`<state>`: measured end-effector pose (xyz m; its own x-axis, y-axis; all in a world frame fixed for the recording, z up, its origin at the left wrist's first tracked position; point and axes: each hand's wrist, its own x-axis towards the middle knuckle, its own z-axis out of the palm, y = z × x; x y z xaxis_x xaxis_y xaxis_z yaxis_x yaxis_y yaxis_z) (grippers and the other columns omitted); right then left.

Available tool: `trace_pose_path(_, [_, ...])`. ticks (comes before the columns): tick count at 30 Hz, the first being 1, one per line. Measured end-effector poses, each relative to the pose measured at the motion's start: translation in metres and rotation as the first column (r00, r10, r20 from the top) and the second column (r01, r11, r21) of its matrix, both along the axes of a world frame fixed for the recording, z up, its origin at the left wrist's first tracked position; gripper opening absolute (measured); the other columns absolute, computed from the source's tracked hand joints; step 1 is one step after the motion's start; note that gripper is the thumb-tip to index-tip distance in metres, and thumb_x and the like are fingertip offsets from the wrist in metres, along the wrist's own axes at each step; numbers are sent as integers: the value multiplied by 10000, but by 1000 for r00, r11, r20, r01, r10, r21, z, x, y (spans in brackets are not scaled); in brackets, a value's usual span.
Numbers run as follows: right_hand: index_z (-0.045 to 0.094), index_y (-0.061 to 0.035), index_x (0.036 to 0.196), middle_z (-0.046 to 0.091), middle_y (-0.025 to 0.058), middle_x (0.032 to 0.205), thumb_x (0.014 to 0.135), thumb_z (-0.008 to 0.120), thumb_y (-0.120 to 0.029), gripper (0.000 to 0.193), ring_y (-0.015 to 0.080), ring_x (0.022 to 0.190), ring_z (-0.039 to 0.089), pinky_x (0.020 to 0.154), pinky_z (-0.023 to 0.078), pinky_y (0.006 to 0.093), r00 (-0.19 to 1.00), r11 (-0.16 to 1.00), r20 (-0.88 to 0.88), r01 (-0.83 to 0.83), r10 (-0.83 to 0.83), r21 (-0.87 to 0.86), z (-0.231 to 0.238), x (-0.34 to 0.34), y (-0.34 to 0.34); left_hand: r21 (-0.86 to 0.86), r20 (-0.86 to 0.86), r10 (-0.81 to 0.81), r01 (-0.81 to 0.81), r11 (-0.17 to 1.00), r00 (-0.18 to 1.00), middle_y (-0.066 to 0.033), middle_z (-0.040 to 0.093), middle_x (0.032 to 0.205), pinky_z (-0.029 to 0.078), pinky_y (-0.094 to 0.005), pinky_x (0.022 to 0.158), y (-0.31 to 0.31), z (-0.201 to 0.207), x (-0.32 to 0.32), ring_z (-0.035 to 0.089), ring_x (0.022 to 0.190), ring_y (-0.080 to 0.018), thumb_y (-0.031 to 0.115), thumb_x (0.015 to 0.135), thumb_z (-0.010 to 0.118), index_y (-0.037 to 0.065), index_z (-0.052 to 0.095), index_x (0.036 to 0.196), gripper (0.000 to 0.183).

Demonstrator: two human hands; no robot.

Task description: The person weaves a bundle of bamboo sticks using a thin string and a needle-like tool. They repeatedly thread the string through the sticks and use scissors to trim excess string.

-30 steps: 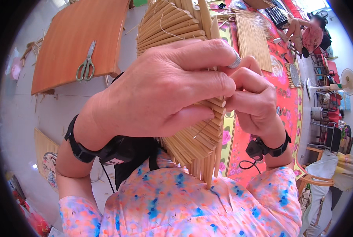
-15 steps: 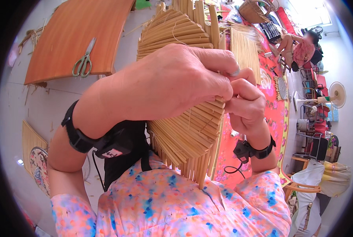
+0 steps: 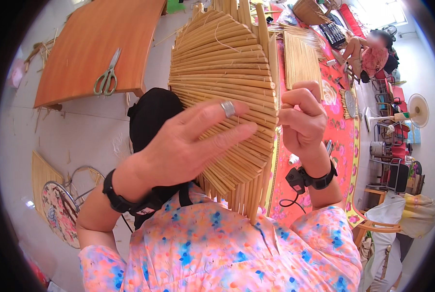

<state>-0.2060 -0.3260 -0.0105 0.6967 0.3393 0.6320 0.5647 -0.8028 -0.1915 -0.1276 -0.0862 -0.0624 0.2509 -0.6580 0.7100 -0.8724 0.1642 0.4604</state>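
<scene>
A fan-shaped panel of straw stalks [image 3: 222, 63] stands before my chest, its stalks laid side by side in a spread. Loose fibre ends stick out from its face. My left hand [image 3: 193, 131], with a silver ring on one finger, is slightly blurred over the panel's left and middle part, its fingers stretched out and apart, gripping nothing. Beside the panel's right edge my right hand [image 3: 302, 117] is closed, thumb and forefinger pinched near the stalk ends. Whatever lies in that pinch is too small or hidden.
Green-handled scissors [image 3: 108, 78] lie on a brown wooden table [image 3: 91, 34] at the far left. A red floral mat [image 3: 310, 160] spreads on the right, bearing a straw sheet [image 3: 300, 58]. Beyond are a fan [image 3: 417, 111], stacked chairs [image 3: 385, 126] and a seated person [image 3: 370, 56]. A round floral-topped stool [image 3: 59, 209] stands left.
My left hand has drawn back from the right edge, down and left, its fingers opening out across the panel. The right hand stays at the edge, still pinched.
</scene>
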Motion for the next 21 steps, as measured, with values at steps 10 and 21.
trace_pose_path(10, [696, 3, 912, 656, 141, 983, 827, 577, 25, 147, 240, 888, 625, 682, 486, 320, 746, 774, 208, 606, -633, 182, 7, -36, -1, -13, 27, 85, -85, 996, 996, -120, 543, 1292, 533, -376, 936, -10, -5, -15, 583, 1138, -329, 45, 762, 730, 61, 635, 1288, 535])
trace_pose_path(21, [624, 30, 843, 463, 141, 590, 972, 573, -165, 240, 163, 523, 451, 505, 390, 343, 714, 736, -473, 652, -517, 180, 10, -45, 63, 11, 14, 79, -79, 997, 997, -155, 538, 1316, 490, -427, 1011, -5, -11, -16, 546, 1223, -361, 77, 816, 658, 84, 600, 1349, 536])
